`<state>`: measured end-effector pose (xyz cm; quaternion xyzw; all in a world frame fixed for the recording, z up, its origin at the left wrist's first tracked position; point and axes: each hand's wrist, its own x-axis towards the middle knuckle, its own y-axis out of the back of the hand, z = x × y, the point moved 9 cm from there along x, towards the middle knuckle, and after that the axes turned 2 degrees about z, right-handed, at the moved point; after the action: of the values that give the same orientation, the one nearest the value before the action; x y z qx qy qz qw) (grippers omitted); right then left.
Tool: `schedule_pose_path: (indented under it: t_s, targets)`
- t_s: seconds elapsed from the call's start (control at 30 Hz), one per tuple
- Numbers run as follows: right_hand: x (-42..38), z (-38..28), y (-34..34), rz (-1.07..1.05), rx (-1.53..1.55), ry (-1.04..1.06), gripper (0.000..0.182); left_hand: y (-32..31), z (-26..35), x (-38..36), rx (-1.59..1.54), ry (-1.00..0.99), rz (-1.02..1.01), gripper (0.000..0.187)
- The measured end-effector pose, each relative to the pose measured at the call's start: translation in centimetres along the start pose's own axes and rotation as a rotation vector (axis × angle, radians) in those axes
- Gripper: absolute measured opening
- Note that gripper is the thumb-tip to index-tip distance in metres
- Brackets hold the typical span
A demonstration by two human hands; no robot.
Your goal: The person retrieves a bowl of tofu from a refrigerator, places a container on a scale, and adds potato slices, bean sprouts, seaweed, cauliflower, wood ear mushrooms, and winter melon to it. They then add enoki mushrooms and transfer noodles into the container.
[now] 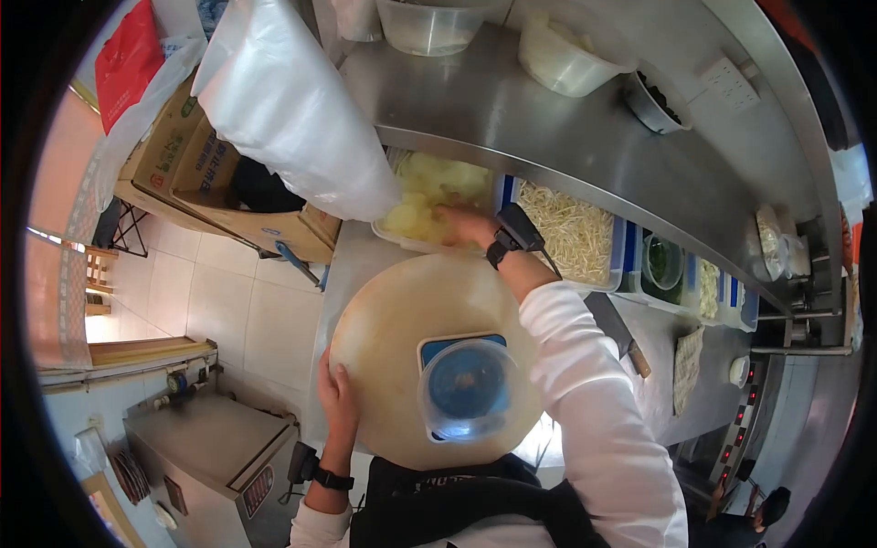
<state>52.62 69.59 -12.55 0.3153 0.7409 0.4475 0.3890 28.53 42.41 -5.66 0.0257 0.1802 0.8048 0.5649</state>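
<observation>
My right hand (463, 225) reaches into a tray (411, 244) of pale yellow slices (422, 196) that look like potato. Its fingertips are partly hidden among the slices, so their grip does not show. At the left edge of a thick round chopping board (388, 310), my left hand (339, 402) rests against the rim, thumb apart from the fingers. On the board lies a blue-topped flat device, perhaps a kitchen scale (501, 342). A clear round plastic bowl (468, 388) stands on top of it.
Beyond my right forearm are a bin of bean sprouts (571, 228), more food tubs, and a cleaver (614, 327). A steel shelf (548, 119) with bowls overhangs the bins. A white plastic bag (292, 110) hangs near the tray, above cardboard boxes (196, 169).
</observation>
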Motion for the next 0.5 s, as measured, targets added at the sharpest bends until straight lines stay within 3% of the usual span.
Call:
schedule_pose_path:
  t_s: [0.07,0.13,0.17,0.23,0.37,0.43,0.47,0.5]
  targets:
    - [1.3,1.3,-3.3,-0.046,0.014,0.001,0.068,0.1,0.2,0.0,0.017,-0.004,0.019,0.035]
    - [4.2,6.9,-7.9,0.409,0.198,-0.099,0.053,0.2,-0.3,0.0,0.024,-0.005,0.01,0.035]
    - [3.4,5.9,-5.9,0.407,0.203,-0.093,0.053,0.2,-0.5,0.0,0.026,-0.014,0.004,0.035]
    - [-0.3,0.9,1.6,0.357,0.192,0.082,0.035,0.3,-1.4,-0.1,0.024,0.003,0.014,0.035]
    - [-2.6,0.9,6.5,0.499,0.241,0.114,0.026,0.3,-0.6,-0.2,0.009,0.072,0.004,0.034]
    - [-2.1,4.0,4.9,0.259,0.579,-0.256,0.023,0.3,-1.2,-0.1,0.004,0.063,0.018,0.034]
    - [-2.0,4.1,4.8,0.256,0.581,-0.251,0.023,0.4,-1.3,0.0,-0.004,0.049,0.028,0.034]
    - [-2.1,4.8,4.8,0.34,0.856,-0.277,0.022,0.5,-1.3,0.0,-0.002,0.049,0.034,0.034]
